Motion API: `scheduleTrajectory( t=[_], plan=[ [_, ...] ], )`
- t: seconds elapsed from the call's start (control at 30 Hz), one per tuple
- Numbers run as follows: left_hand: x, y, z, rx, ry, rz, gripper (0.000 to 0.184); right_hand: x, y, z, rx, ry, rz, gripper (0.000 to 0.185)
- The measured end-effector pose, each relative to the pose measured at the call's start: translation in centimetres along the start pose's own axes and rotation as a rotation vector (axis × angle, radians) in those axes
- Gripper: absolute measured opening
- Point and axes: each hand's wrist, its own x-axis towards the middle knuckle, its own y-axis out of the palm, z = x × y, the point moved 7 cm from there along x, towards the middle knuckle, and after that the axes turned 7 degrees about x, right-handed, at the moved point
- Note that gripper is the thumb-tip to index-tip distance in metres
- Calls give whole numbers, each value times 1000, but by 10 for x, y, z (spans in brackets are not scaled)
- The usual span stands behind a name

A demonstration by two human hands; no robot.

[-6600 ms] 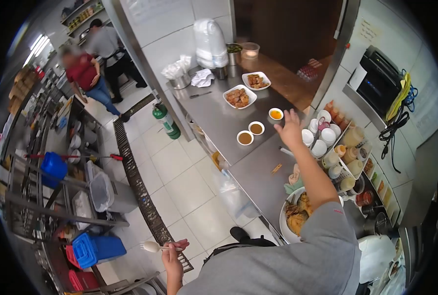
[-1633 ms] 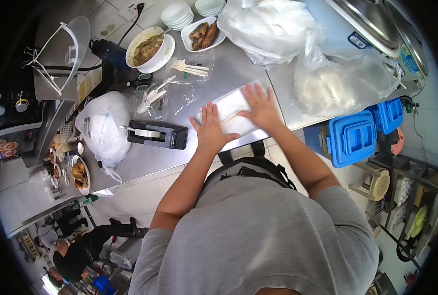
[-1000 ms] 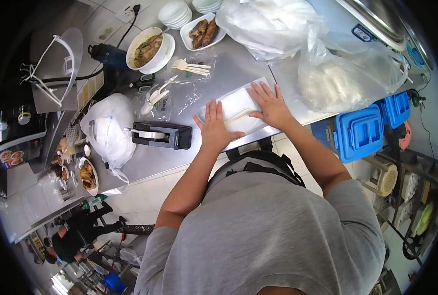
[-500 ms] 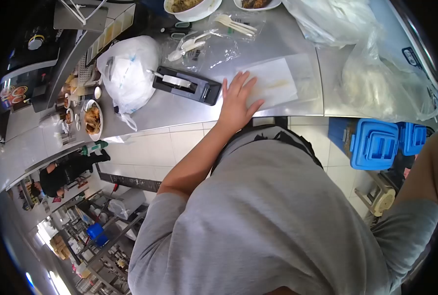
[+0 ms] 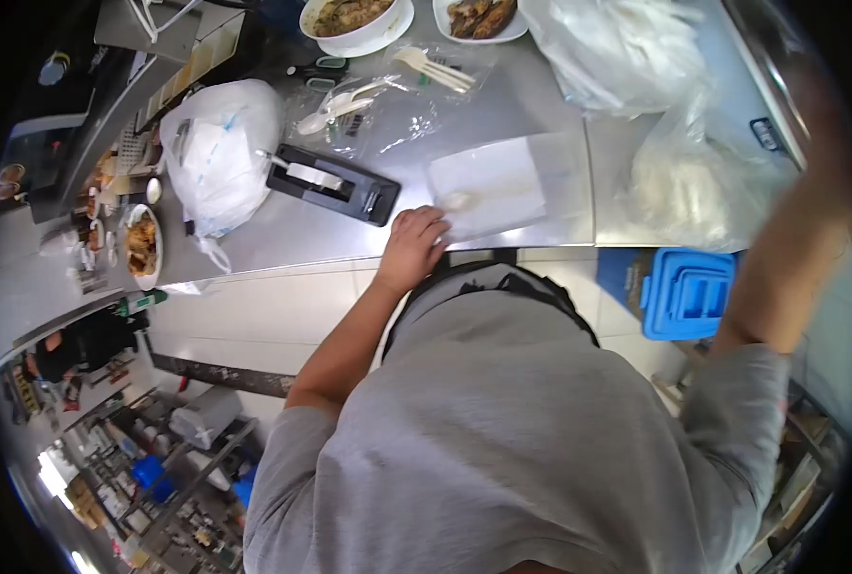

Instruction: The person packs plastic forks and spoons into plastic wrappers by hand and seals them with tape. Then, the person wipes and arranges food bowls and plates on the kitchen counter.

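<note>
A flat clear plastic packet with a white sheet inside (image 5: pixel 502 187) lies on the steel counter (image 5: pixel 349 239) near its front edge. My left hand (image 5: pixel 415 249) is at the packet's near left corner, its fingers bent and close together on that corner. Raised at the far right edge of the view, my right hand (image 5: pixel 832 143) is smeared by motion, and its fingers and anything in them cannot be made out. Just left of the packet stands a black tape dispenser (image 5: pixel 335 184).
Wrapped wooden forks (image 5: pixel 436 69) and spoons (image 5: pixel 335 112) lie behind the dispenser. White plastic bags (image 5: pixel 220 158) (image 5: pixel 689 182) stand left and right. A bowl of food (image 5: pixel 349 17) and a dish of fish (image 5: pixel 481 17) are at the back. Below right is a blue-lidded bin (image 5: pixel 689 292).
Both hands lay spread on the packet a second ago. My right hand has since left it and swung to the far right. My left hand has drawn back to its corner, fingers now bent.
</note>
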Motion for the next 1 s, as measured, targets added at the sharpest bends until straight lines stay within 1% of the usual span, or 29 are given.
scheduleTrajectory(
  t=[0.03,0.07,0.13,0.17,0.27,0.33,0.43,0.5,0.57,0.67,0.73,0.8,0.9,1.0],
  plan=[
    [2,-3,-2,29,21,-54,21,-14,29,-21,75,72,22,58],
    [4,-6,-3,13,4,-78,16,-35,67,-45,148,149,83,58],
    [4,-7,0,10,0,-123,17,-95,148,-90,252,238,222,58],
    [4,-8,1,-19,-20,-146,14,-115,178,-100,155,120,262,55],
    [3,-9,6,-110,-122,-173,13,-155,206,-114,71,196,282,52],
    [6,-16,5,-149,-147,-245,9,-172,210,-133,209,176,142,50],
    [12,-20,5,-186,-173,-357,8,-179,203,-153,299,296,21,31],
    [19,-20,9,-253,-187,-431,9,-184,206,-181,609,506,-92,24],
    [22,-12,21,-299,-335,-452,12,-190,211,-204,865,704,-174,13],
    [27,1,36,-305,-524,-426,17,-193,210,-224,816,936,-170,16],
    [32,8,41,-304,-630,-366,19,-187,212,-227,750,904,-210,20],
    [38,8,41,-239,-672,-346,21,-183,219,-232,695,896,-231,21],
    [48,3,43,-165,-739,-291,24,-169,211,-218,266,813,-162,24],
    [50,7,45,-77,-797,-182,22,-160,207,-208,67,780,-155,24]
  ],
)
